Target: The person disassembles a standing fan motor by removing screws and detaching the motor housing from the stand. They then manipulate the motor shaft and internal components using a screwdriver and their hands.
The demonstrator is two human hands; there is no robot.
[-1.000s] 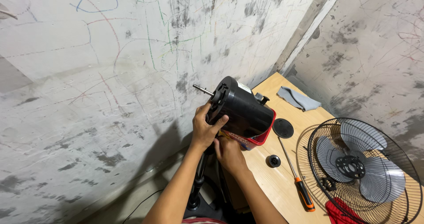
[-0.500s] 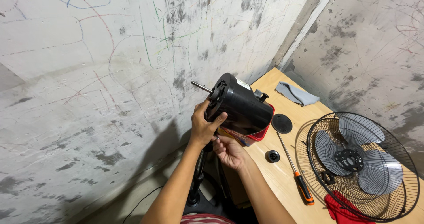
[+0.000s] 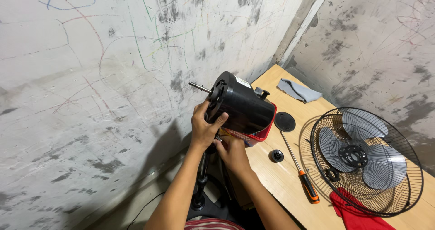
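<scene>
Both hands have shifted slightly lower on the black fan motor (image 3: 242, 106), which hangs off the table's (image 3: 281, 180) near left edge. Left hand (image 3: 205, 125) grips its front; right hand (image 3: 233, 152) closes beneath, its hold hidden. Fan grille (image 3: 362, 159) fills the right edge, partly covering a red cloth (image 3: 355, 212). Red box (image 3: 263, 132) peeks from behind the motor. An orange-handled screwdriver (image 3: 301, 173) lies mid-table.

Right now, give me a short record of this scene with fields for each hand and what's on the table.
left hand: grips the front of the black fan motor housing
right hand: under the housing, at its base
shaft: bare, pointing at the wall
table: screwdriver, two black caps, grey cloth
fan guard: lying flat, blades inside, red cloth below
</scene>
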